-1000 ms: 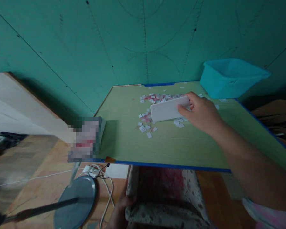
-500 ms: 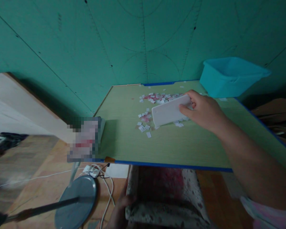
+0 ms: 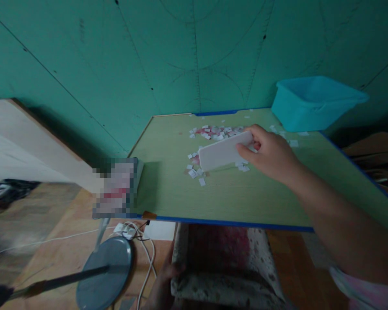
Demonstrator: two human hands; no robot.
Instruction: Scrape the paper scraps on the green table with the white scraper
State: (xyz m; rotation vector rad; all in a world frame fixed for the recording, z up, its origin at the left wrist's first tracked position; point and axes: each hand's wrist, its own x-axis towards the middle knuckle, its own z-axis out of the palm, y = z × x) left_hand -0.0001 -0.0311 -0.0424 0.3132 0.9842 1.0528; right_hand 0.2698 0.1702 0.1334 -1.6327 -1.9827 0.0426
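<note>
My right hand [image 3: 267,150] is closed on one end of a white flat rectangular piece with rounded corners [image 3: 224,151], thumb on top. The piece is tilted and hangs over the pale green tabletop [image 3: 168,193], partly covering a scatter of small white paper squares [image 3: 220,132]. Some squares with pinkish patches lie behind it, others in front and to its left [image 3: 194,173]. Low in the view, my left hand [image 3: 168,275] rests at the left side of a speckled grey-white object [image 3: 261,249] with a dark reddish middle; its fingers are dim and mostly hidden.
A turquoise plastic bin [image 3: 313,105] stands at the table's back right corner. At the left edge is a blurred-out device [image 3: 116,189] on a stand with a round grey base [image 3: 103,275]. White cables [image 3: 148,258] lie on the floor. A green wall [image 3: 181,51] rises behind.
My right hand has moved slightly left with the white piece, uncovering a few paper squares on the right. My left hand has hardly moved.
</note>
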